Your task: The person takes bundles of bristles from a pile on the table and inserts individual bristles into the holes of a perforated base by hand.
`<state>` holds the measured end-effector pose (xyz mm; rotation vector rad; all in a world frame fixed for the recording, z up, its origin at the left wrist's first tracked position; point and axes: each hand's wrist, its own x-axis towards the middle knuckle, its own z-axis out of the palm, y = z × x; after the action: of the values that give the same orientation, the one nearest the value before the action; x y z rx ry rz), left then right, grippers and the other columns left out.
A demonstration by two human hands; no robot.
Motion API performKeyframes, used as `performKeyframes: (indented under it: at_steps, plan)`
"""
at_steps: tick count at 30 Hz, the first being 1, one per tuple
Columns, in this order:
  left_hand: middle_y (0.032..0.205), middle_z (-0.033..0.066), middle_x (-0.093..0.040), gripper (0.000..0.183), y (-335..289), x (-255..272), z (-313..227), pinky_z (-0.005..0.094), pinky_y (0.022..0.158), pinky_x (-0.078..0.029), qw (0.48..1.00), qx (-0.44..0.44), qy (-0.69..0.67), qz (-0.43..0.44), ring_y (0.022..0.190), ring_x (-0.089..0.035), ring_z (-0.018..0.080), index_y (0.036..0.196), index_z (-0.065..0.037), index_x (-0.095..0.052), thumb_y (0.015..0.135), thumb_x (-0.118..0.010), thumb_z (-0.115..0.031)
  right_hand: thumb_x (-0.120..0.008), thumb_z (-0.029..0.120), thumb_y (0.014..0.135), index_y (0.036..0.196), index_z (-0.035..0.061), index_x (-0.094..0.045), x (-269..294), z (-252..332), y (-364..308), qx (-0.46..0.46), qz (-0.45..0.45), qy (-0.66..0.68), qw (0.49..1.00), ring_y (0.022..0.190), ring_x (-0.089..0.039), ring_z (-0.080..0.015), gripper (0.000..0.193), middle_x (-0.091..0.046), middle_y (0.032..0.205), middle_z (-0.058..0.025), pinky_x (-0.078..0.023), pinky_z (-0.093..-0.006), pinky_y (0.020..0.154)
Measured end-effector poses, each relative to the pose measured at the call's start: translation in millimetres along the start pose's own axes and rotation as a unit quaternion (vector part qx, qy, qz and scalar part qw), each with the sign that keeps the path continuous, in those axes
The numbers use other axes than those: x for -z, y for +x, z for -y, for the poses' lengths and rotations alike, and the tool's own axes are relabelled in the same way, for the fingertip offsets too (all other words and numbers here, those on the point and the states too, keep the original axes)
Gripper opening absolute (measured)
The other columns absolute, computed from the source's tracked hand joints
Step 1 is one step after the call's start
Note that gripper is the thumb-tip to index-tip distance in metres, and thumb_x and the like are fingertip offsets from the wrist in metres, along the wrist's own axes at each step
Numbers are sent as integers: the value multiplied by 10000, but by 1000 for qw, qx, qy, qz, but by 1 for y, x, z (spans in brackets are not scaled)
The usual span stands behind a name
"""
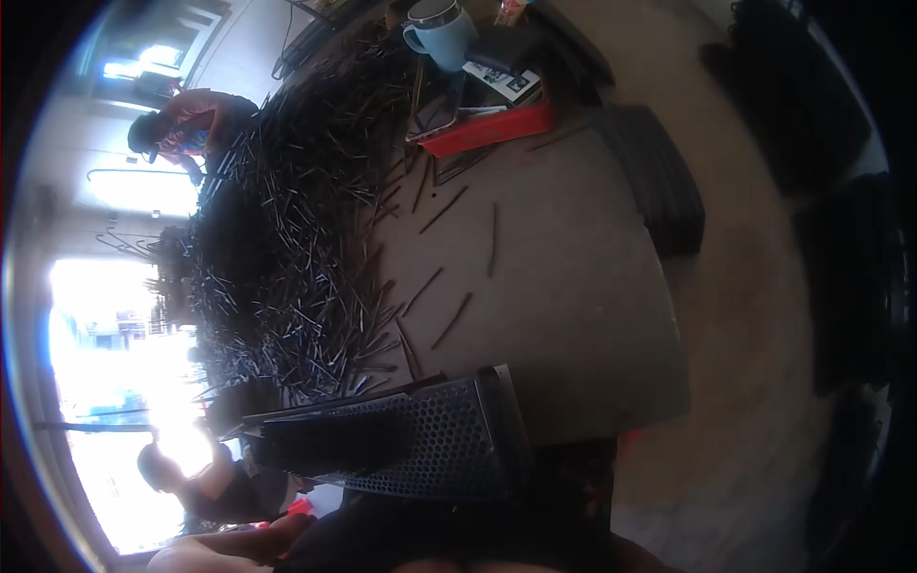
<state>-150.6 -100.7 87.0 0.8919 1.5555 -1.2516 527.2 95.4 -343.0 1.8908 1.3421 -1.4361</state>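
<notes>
Bare skin, seemingly my left arm [234, 547], shows at the lower left edge beside a small red thing [301, 506]. Its hand and fingers cannot be made out. Another bit of bare skin [632, 554] shows at the bottom right; my right hand does not appear. Closest to me is a dark container with a perforated, honeycomb-like side [435, 435], tilted at the table's near edge. No hand is seen touching it. Beyond it, a large heap of thin dark strips [287, 258] covers the table's left part. Several loose strips [451, 320] lie apart on the brown tabletop [564, 296].
At the far end a red tray [492, 129] holds a phone-like slab, a dark case [503, 50] and papers; a light blue mug [444, 36] stands by it. Dark stacked pieces [654, 181] sit along the right edge. Two people [196, 124] [215, 477] are at the left.
</notes>
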Motion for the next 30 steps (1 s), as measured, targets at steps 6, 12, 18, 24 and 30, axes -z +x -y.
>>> performKeyframes:
  at_steps: [6,12,18,24,30]
  plan:
    - [1162,188,-638,398,-2,-3,19,466,915,-487,997,11,-73,-30,1130,-594,356,1205,-74,-571,866,-604,-280,-711,332,821,1217,44,-626,0,7,-5,-15,7,1,1000,1147,-598,-345,497,-648,1204,-171,-467,-424,982]
    - [1153,195,-638,389,27,-40,24,469,910,-486,991,-11,-121,-62,1124,-594,361,1192,-70,-573,868,-602,-283,-704,337,828,1218,42,-625,3,24,-1,-9,5,-13,1000,1147,-599,-342,495,-649,1204,-169,-467,-421,983]
    - [1105,229,-637,328,93,-81,-36,472,910,-475,971,-87,-180,-130,1079,-605,387,1147,-66,-594,909,-560,-289,-696,341,835,1219,40,-625,11,23,7,5,-11,-57,998,1147,-600,-338,493,-650,1204,-166,-467,-419,984]
    - [1187,166,-655,478,208,-61,-90,432,956,-475,973,-144,-121,-131,1096,-619,356,1256,-69,-586,871,-628,-350,-688,346,842,1220,38,-624,15,29,26,42,-31,-118,992,1147,-600,-335,492,-651,1205,-164,-466,-416,985]
    - [1152,190,-662,437,227,-70,-92,427,949,-488,870,-85,-318,-367,1078,-626,357,1168,-68,-656,819,-701,-327,-680,351,849,1222,37,-623,30,23,63,248,-48,-398,882,1147,-601,-331,490,-652,1205,-161,-466,-414,985]
